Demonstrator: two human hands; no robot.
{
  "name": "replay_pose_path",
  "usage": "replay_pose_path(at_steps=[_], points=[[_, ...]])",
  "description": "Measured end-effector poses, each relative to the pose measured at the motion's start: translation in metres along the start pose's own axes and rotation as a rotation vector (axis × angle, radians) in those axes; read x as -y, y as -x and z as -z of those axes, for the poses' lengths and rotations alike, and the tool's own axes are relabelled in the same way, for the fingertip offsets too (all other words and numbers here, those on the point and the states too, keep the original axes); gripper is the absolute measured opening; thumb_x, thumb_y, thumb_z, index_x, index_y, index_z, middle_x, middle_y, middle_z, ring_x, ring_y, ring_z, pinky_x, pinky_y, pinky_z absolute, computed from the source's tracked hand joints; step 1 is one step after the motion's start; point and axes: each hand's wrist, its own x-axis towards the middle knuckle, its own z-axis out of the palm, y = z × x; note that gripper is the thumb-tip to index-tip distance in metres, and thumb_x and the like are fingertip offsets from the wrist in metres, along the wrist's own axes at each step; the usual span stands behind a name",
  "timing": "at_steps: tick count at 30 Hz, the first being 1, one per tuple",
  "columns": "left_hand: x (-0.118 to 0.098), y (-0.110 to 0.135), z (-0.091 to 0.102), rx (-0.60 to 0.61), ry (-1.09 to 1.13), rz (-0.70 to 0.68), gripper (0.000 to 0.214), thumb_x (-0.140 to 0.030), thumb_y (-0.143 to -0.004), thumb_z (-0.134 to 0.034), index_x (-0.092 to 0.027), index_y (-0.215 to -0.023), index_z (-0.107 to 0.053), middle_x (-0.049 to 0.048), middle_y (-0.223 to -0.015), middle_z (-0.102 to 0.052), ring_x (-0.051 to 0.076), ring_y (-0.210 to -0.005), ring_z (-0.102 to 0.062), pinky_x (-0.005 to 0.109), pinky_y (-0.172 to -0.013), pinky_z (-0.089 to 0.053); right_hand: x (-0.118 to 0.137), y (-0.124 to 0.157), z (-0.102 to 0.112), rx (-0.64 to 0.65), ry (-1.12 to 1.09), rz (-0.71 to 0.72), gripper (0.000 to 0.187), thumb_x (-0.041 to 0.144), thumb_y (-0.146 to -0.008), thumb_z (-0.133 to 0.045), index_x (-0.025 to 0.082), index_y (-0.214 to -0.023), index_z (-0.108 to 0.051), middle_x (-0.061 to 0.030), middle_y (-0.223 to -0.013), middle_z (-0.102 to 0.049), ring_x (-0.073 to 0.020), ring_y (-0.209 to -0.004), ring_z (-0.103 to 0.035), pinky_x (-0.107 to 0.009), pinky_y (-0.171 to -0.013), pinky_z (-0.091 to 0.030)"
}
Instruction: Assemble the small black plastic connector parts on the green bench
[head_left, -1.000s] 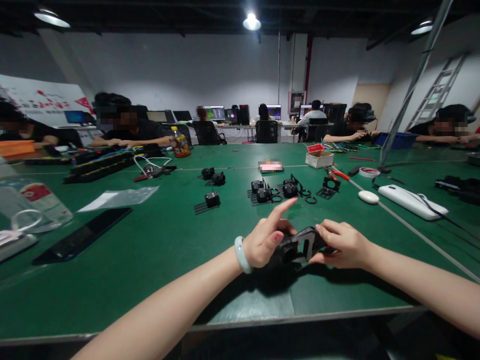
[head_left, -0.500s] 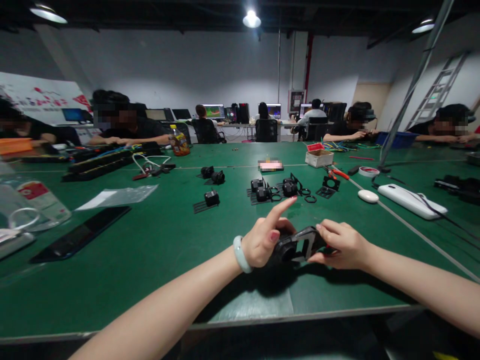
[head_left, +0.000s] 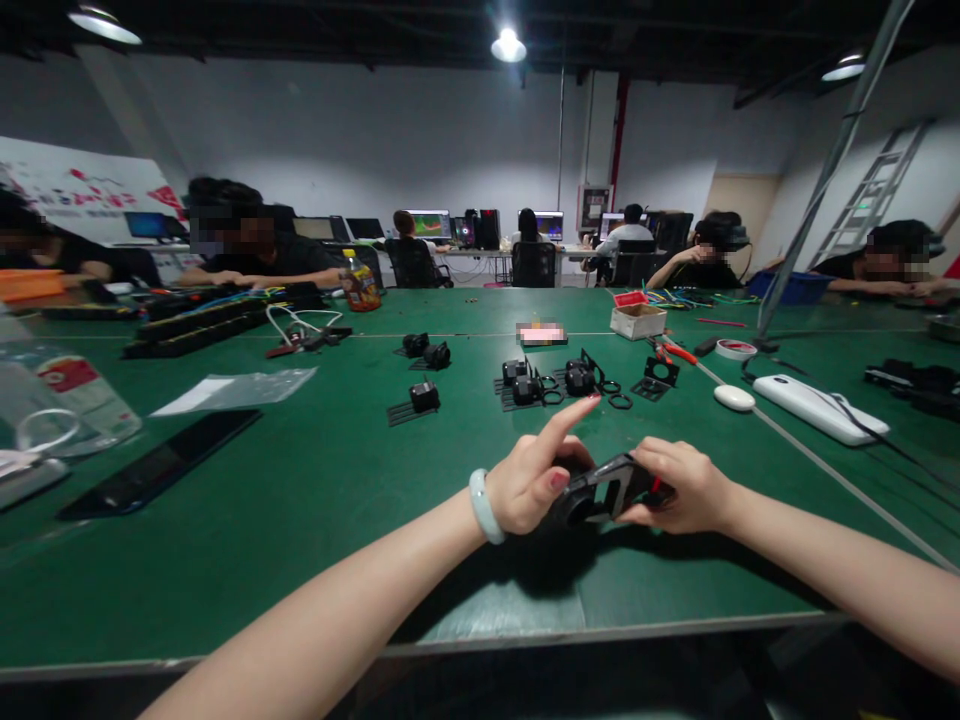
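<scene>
Low over the near edge of the green table (head_left: 360, 470), a black frame-like part (head_left: 613, 484) with a round, lens-like end is held between both hands. My left hand (head_left: 529, 488), with a pale bangle on the wrist, closes round the round end; its index finger points up and away. At the other end, my right hand (head_left: 684, 488) pinches the part between thumb and fingers. Something red shows by the right fingers, too covered to name. Beyond the hands stand several small black camera-like modules (head_left: 579, 376) on slotted plates, with black rings (head_left: 620, 402) beside them.
To the right lie a white power bank (head_left: 821, 408), a white oval mouse-like thing (head_left: 733, 398), a tape roll (head_left: 736, 349) and orange-handled pliers (head_left: 679, 352). A dark flat panel (head_left: 161, 465) and a plastic bag (head_left: 236, 391) are at left. Co-workers sit across the table.
The held part has turned slightly, and both hands stay on it in nearly the same place. Across the table at right, a co-worker has raised a hand toward the face.
</scene>
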Motion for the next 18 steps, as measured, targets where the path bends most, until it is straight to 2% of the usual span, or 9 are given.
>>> replay_pose_path(at_steps=[4,7,9,11,16,18], points=[[0.003,-0.001,0.004,-0.012,-0.069,-0.016,0.074,-0.058,-0.072,-0.025,-0.011,-0.126,-0.009,0.0095,-0.081,-0.054,0.018,-0.065,-0.048,0.028,-0.061,-0.036,-0.013,-0.007,0.011,0.053,-0.101,0.040,0.048,0.046,-0.060,-0.056,0.014,-0.095,-0.046,-0.0045,-0.070,-0.054,-0.0131,-0.059,-0.051,-0.023,-0.052,-0.039],[0.011,-0.004,0.008,-0.057,-0.157,-0.003,0.068,-0.054,-0.075,-0.022,-0.011,-0.126,-0.009,0.0099,-0.084,-0.054,0.018,-0.068,-0.049,0.029,-0.064,-0.036,-0.032,-0.013,0.026,0.103,-0.144,-0.007,0.050,0.047,-0.058,-0.058,0.014,-0.095,-0.047,-0.0048,-0.071,-0.055,-0.0132,-0.060,-0.050,-0.023,-0.053,-0.039],[0.017,-0.006,0.008,-0.057,-0.256,0.024,0.064,-0.048,-0.077,-0.026,-0.011,-0.126,-0.008,0.0090,-0.083,-0.054,0.019,-0.072,-0.050,0.030,-0.067,-0.036,-0.049,-0.017,0.036,0.138,-0.112,-0.136,0.048,0.048,-0.057,-0.058,0.014,-0.090,-0.049,-0.0047,-0.071,-0.056,-0.0134,-0.060,-0.050,-0.023,-0.052,-0.037],[0.022,-0.008,0.006,-0.048,-0.365,0.065,0.062,-0.043,-0.077,-0.032,-0.013,-0.126,-0.008,0.0079,-0.084,-0.054,0.019,-0.074,-0.050,0.030,-0.070,-0.036,-0.068,-0.018,0.043,0.202,-0.017,-0.304,0.044,0.052,-0.058,-0.055,0.014,-0.081,-0.051,-0.0023,-0.063,-0.054,-0.0125,-0.054,-0.047,-0.022,-0.047,-0.033],[0.027,-0.010,-0.004,-0.057,-0.557,0.229,0.061,-0.042,-0.076,-0.035,-0.017,-0.125,-0.009,0.0079,-0.091,-0.052,0.019,-0.078,-0.051,0.032,-0.072,-0.039,-0.111,-0.004,0.056,0.603,-0.029,-0.605,0.044,0.055,-0.053,-0.056,0.014,-0.070,-0.054,-0.0014,-0.059,-0.054,-0.0122,-0.050,-0.047,-0.020,-0.043,-0.030],[0.027,-0.010,-0.006,-0.053,-0.600,0.259,0.060,-0.043,-0.077,-0.034,-0.017,-0.125,-0.010,0.0083,-0.091,-0.052,0.019,-0.079,-0.051,0.033,-0.072,-0.039,-0.121,0.006,0.058,0.666,-0.089,-0.716,0.044,0.053,-0.049,-0.059,0.014,-0.070,-0.056,-0.0016,-0.059,-0.054,-0.0125,-0.051,-0.049,-0.021,-0.045,-0.032]])
